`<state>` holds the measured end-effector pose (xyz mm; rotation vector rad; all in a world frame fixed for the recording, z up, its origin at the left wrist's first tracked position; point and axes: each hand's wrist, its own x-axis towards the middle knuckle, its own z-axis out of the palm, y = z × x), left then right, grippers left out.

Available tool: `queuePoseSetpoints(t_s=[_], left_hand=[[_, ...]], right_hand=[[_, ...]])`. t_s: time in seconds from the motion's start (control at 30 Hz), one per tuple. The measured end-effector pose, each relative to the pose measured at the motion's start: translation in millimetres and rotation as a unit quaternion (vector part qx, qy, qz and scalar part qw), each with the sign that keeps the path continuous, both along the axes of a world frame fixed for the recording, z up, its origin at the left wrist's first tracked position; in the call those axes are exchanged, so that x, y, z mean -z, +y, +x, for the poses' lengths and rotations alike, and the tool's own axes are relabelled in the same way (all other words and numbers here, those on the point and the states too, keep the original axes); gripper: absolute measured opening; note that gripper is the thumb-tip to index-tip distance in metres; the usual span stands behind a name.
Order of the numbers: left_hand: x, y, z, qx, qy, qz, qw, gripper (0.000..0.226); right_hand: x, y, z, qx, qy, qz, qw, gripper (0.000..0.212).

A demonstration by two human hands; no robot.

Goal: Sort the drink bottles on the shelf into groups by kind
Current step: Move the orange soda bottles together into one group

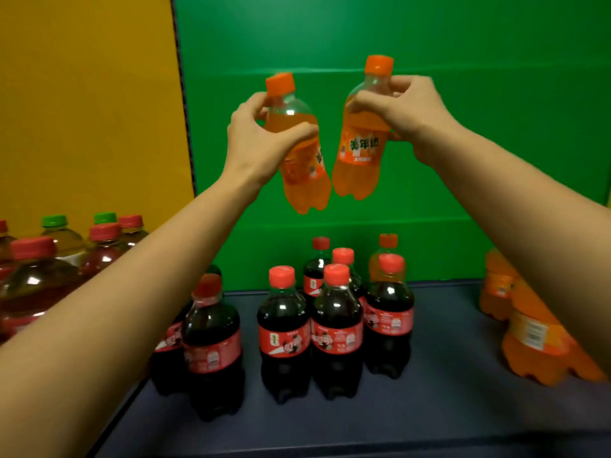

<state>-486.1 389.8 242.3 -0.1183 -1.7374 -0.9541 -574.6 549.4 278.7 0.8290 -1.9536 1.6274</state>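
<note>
My left hand (254, 140) grips an orange soda bottle (305, 173) by its upper body, lifted high above the shelf. My right hand (410, 107) grips a second orange soda bottle (358, 160) near its neck, also raised. The two bottles tilt toward each other with their bases nearly touching. Below them, several cola bottles (284, 332) with red caps stand clustered on the dark shelf (446, 408). One orange bottle (385, 256) stands behind the cola group. More orange bottles (535, 342) stand at the right, partly hidden by my right forearm.
At the left stand larger bottles with red caps (31, 285) and green caps (56, 233), partly behind my left forearm. A green back panel (429, 209) and a yellow panel (82, 110) close off the rear. Bare shelf surface lies between the cola group and the right orange bottles.
</note>
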Motion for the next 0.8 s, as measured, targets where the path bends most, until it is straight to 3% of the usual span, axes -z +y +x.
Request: queuePoseSetpoints(t_s=[0.1,0.33,0.5,0.67,0.8], left_hand=[[2.8,35.1,5.0,0.065,0.041,0.012,0.997,0.041],[38.4,114.7,8.6,0.134,0.042,0.007,0.990,0.039],[87.9,150.5,-3.1,0.149,0.011,0.061,0.987,0.040],[143.7,172.5,-18.2,0.118,-0.027,0.077,0.990,0.060],[179.4,187.3,-23.2,0.112,-0.044,0.074,0.990,0.048]], right_hand=[[10.9,33.3,18.0,0.017,0.036,-0.038,0.998,0.043],[61.1,101.8,40.9,0.044,0.065,-0.039,0.996,0.023],[105.7,123.2,29.4,0.077,0.032,-0.030,0.996,0.044],[152.9,129.8,10.7,0.085,0.015,0.030,0.996,0.042],[180.1,128.1,-1.9,0.053,0.000,0.038,0.998,0.042]])
